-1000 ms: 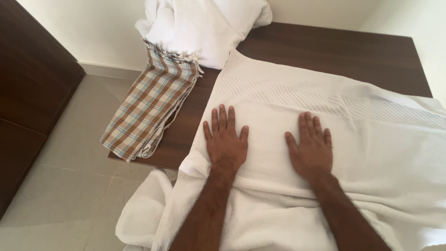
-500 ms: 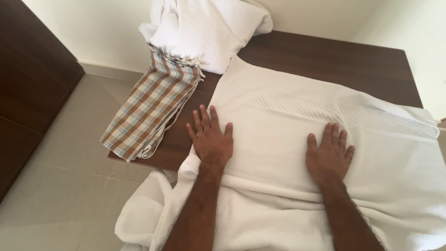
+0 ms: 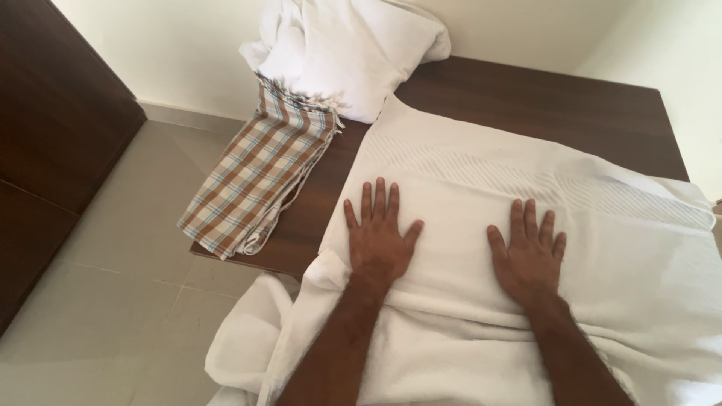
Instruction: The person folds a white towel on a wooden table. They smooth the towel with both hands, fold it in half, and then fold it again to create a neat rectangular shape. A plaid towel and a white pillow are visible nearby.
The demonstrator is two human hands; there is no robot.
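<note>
A large white towel point(image 3: 481, 180) lies spread over a dark wooden table point(image 3: 571, 113), its near part bunched and hanging over the front edge. My left hand point(image 3: 378, 237) rests flat on the towel near its left edge, fingers spread. My right hand point(image 3: 529, 252) also lies flat on the towel, fingers apart, a hand's width to the right. Neither hand grips anything.
A folded brown and blue checked cloth point(image 3: 263, 173) lies at the table's left end, overhanging the edge. A heap of white linen point(image 3: 346, 53) sits at the back by the wall. A dark wooden cabinet point(image 3: 53, 135) stands left, over grey floor tiles point(image 3: 113, 301).
My hands spread apart across the towel half a second ago and have now drawn closer together again, still flat on it.
</note>
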